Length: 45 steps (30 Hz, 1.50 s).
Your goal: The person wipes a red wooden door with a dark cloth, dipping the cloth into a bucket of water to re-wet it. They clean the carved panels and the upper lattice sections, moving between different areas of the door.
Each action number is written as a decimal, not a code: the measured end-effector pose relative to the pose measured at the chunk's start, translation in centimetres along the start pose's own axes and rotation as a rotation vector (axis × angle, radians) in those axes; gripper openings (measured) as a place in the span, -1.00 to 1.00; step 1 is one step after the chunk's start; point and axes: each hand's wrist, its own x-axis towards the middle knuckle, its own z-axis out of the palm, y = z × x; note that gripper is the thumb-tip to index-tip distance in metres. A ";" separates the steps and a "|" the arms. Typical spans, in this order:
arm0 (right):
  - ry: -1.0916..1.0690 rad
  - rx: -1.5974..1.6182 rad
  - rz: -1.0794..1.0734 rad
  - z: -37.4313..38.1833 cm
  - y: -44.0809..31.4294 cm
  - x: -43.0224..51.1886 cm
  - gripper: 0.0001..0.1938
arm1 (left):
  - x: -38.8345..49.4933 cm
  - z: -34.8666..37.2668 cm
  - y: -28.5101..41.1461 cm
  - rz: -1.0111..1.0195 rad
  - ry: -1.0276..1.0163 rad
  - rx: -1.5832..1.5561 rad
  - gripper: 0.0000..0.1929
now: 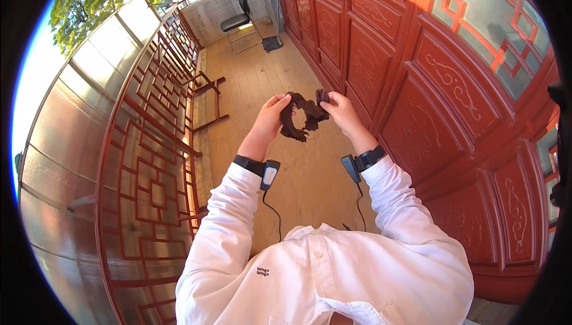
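A crumpled, dark brown strip of thin material [308, 110], possibly cloth, hangs between my two hands, curving around an open gap with ragged lower edges. On its left side my left hand [270, 117] pinches it, thumb on top. At the upper right, my right hand [343, 111] grips a bunched end between thumb and fingers. The strip is held in the air above the floor. Each wrist wears a black strap with a small cabled device, the left device [269, 175] and the right device [351, 168].
Red carved wooden door panels [429, 115] line the right side. A red lattice railing [156, 191] runs along the left, with a wooden frame [214, 101] projecting from it over the tan floor [308, 182]. At the far end stand a black chair [236, 21] and a dark cloth-like item [271, 44].
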 end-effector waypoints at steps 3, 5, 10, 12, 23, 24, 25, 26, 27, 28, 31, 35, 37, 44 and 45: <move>0.106 0.207 0.002 -0.8 -0.4 7.6 -0.88 | 4.6 -3.0 1.5 0.020 0.136 0.027 -0.74; 0.065 0.156 -0.080 -1.5 -0.9 12.4 -0.86 | 7.8 -5.3 2.2 0.003 0.179 0.156 -0.71; -0.004 0.019 -0.298 1.6 -1.2 24.7 -0.78 | 17.2 -11.4 3.5 0.002 -0.073 0.432 -0.56; -0.036 -0.002 -0.320 4.5 -1.5 29.3 -0.75 | 21.0 -13.6 4.4 -0.020 -0.202 0.419 -0.56; 0.074 -1.003 -0.363 11.5 4.0 52.5 -0.42 | 41.8 -20.0 11.1 -0.149 -0.273 0.050 -0.52; 0.035 -1.090 -0.250 11.1 5.4 53.5 -0.38 | 43.8 -20.7 11.5 -0.161 -0.231 0.009 -0.59; -0.001 -1.183 -0.135 10.6 6.8 54.6 -0.32 | 45.7 -21.6 11.9 -0.163 -0.258 -0.035 -0.59; -0.088 -1.104 -0.041 10.1 8.0 56.1 -0.29 | 47.8 -22.6 12.4 -0.175 -0.263 -0.074 -0.58; -0.176 -1.009 0.019 9.5 9.2 57.7 -0.26 | 49.8 -23.3 12.6 -0.190 -0.267 -0.112 -0.58; -0.236 -0.905 0.056 9.4 10.5 59.3 -0.20 | 52.1 -23.8 12.6 -0.152 -0.252 -0.231 -0.56; -0.526 -0.295 0.271 9.6 14.1 64.2 -0.31 | 58.7 -25.6 13.6 -0.147 -0.346 -0.285 -0.62; -0.330 0.010 -0.017 10.6 16.7 72.5 -0.50 | 67.6 -26.3 16.1 -0.079 -0.401 -0.172 -0.59; -0.308 0.210 0.085 9.9 17.1 77.4 -0.61 | 71.3 -27.2 17.4 -0.095 -0.450 -0.063 -0.56; -0.098 0.448 0.207 9.3 18.3 91.7 -0.73 | 83.0 -33.8 23.7 -0.150 0.018 0.127 -0.66; -0.086 0.441 0.214 9.5 18.6 93.7 -0.73 | 84.2 -35.3 24.5 -0.169 0.073 0.175 -0.66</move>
